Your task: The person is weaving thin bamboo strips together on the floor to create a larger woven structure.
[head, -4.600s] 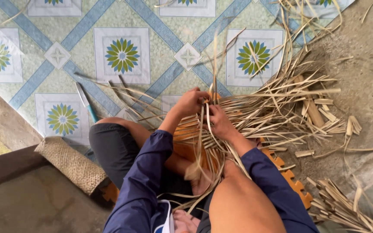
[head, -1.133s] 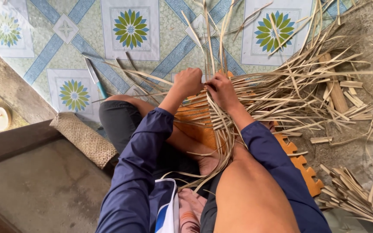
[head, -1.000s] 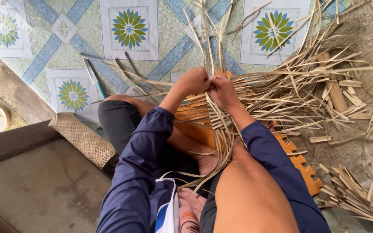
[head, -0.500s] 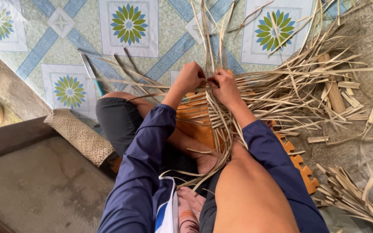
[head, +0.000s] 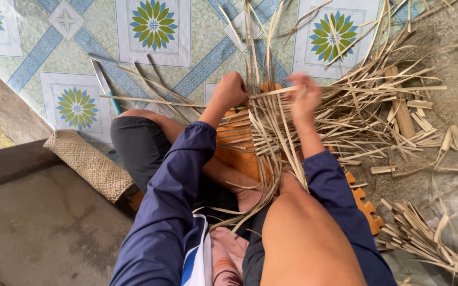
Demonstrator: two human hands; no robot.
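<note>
Your left hand (head: 230, 90) closed in a fist on the bamboo strips (head: 271, 127), your right hand (head: 304, 98) blurred, grip not clear, strips woven over your knees, orange mat (head: 239, 153) beneath, loose strips piled right, knife (head: 105, 85) on tiled floor (head: 38, 53), woven roll (head: 88, 164) left.

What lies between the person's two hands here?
Head view: upright pale strips of the weave stand between the left hand and the blurred right hand.
</note>
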